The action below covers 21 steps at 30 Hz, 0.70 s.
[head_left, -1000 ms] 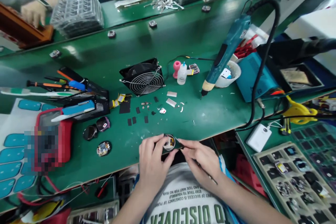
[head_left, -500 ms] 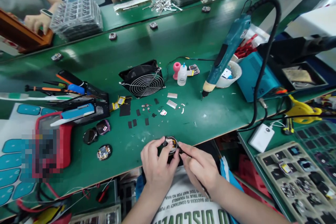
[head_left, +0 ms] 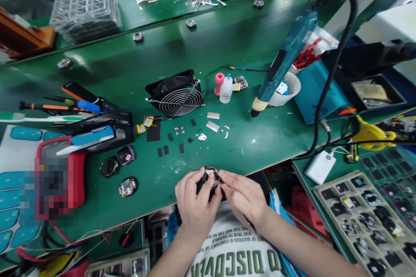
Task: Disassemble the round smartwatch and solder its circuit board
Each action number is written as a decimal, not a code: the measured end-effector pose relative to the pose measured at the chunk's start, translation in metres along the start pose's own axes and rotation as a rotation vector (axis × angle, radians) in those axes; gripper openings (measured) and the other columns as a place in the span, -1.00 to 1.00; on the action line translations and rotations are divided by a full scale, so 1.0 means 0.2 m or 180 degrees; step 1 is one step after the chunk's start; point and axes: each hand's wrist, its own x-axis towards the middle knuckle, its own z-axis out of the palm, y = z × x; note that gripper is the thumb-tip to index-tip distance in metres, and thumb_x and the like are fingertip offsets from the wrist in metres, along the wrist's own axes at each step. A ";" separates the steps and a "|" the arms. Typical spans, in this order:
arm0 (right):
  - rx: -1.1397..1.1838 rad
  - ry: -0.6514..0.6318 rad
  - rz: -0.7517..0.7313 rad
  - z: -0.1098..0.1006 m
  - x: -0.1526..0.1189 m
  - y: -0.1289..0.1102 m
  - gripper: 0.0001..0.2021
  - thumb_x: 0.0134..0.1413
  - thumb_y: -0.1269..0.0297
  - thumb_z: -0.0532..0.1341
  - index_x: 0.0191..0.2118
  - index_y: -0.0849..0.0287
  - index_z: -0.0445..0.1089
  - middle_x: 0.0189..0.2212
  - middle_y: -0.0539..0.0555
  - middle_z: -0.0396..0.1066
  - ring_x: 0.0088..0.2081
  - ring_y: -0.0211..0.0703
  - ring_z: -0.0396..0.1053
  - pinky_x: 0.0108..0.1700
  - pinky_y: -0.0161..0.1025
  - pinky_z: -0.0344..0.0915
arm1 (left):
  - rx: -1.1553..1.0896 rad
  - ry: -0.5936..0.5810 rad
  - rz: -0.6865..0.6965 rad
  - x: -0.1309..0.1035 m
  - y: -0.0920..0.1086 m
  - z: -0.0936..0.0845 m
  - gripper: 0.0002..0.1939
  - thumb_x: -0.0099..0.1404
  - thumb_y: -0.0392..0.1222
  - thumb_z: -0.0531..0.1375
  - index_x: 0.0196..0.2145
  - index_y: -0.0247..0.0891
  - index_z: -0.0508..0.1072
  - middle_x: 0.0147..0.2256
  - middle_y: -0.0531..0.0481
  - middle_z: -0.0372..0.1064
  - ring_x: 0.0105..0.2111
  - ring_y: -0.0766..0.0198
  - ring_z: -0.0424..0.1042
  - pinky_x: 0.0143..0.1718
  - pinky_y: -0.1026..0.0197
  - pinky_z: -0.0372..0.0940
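My left hand point(head_left: 196, 197) grips a small round opened watch case point(head_left: 211, 176) by its rim, the index fingertip pressed on the parts inside. The case is held at the bench's front edge, just above my lap. My right hand point(head_left: 242, 194) is closed, its fingertips touching the right side of the case. It holds a thin dark tool, of which only a bit shows below the palm; the tip is hidden by the fingers. To the left, another opened watch body point(head_left: 128, 186) lies on the green bench point(head_left: 156, 199).
Beyond my hands are scattered black pads, a black fan point(head_left: 177, 95), a squeeze bottle point(head_left: 226, 89) and a hanging electric screwdriver point(head_left: 276, 67). A mesh tool holder point(head_left: 110, 134) and red meter stand left. A parts tray point(head_left: 367, 225) lies right. Other people sit opposite.
My right hand has turned slightly and its fingertips have closed in on the case's right rim. My left hand keeps its hold. The head view has shifted a little; a co-worker's hand at upper left has left view.
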 end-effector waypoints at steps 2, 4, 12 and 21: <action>0.0200 -0.0006 0.0074 0.00 0.01 0.02 -0.85 0.23 0.64 0.23 -0.21 0.27 0.46 -0.09 0.32 0.60 0.01 0.04 0.58 0.03 -0.07 0.63 | 0.0022 0.0035 -0.0011 0.00 0.00 0.00 -0.80 0.30 -0.36 0.31 -0.12 -0.22 0.50 -0.06 -0.18 0.46 -0.04 0.06 0.46 -0.03 0.01 0.33; 0.0446 -0.0026 0.0136 0.00 0.02 0.04 -0.84 0.22 0.65 0.23 -0.22 0.26 0.44 -0.10 0.30 0.60 -0.01 0.01 0.59 0.02 -0.06 0.62 | 0.0060 0.0054 -0.0002 0.00 0.00 0.00 -0.79 0.30 -0.36 0.31 -0.11 -0.22 0.49 -0.06 -0.18 0.46 -0.04 0.06 0.46 -0.03 0.01 0.33; 0.0923 -0.0022 0.0404 -0.08 0.08 0.00 -0.81 0.26 0.63 0.20 -0.22 0.19 0.42 -0.13 0.22 0.61 -0.11 -0.10 0.61 -0.10 -0.17 0.61 | -0.0011 -0.0025 -0.0061 0.01 0.00 0.00 -0.85 0.33 -0.34 0.29 -0.14 -0.21 0.48 -0.05 -0.17 0.42 -0.03 0.05 0.42 -0.05 0.00 0.32; 0.0343 0.0265 0.0392 -0.05 0.04 -0.04 -0.82 0.24 0.63 0.21 -0.24 0.20 0.43 -0.15 0.26 0.62 -0.17 -0.10 0.64 -0.09 -0.24 0.62 | 0.0007 0.0016 -0.0131 0.02 0.00 0.00 -0.87 0.35 -0.28 0.30 -0.13 -0.17 0.50 -0.10 -0.13 0.40 -0.04 0.06 0.42 -0.08 0.02 0.31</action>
